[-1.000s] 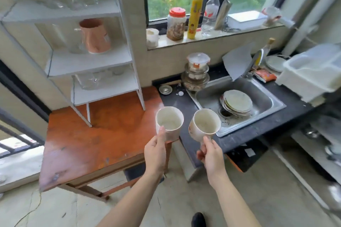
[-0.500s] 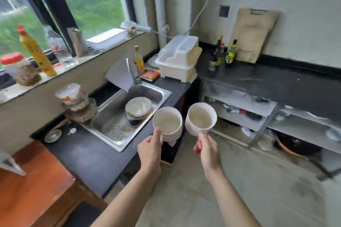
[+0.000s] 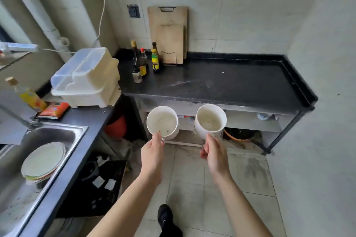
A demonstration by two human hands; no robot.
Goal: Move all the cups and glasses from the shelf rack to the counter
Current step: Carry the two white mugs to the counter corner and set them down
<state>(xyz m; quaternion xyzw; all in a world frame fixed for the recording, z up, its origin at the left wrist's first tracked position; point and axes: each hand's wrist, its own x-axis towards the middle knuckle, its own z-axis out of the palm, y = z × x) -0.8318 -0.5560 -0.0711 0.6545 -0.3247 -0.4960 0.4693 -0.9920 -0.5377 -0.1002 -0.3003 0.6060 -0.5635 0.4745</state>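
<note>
Carrying two white cups toward the black counter (image 3: 231, 82).
Left hand (image 3: 152, 155) is gripping the left cup (image 3: 162, 122), right hand (image 3: 213, 153) is gripping the right cup (image 3: 210, 120), both in the air short of the counter edge; keep them level, set down on the bare middle, well apart from the bottles (image 3: 143, 62).

I see pale tiled walls (image 3: 250, 5) and a grey tiled floor (image 3: 192, 188). Ahead stands a black stone counter (image 3: 231, 82); two wooden cutting boards (image 3: 169, 32) lean upright behind it. A steel sink (image 3: 48, 140) lies left.
</note>
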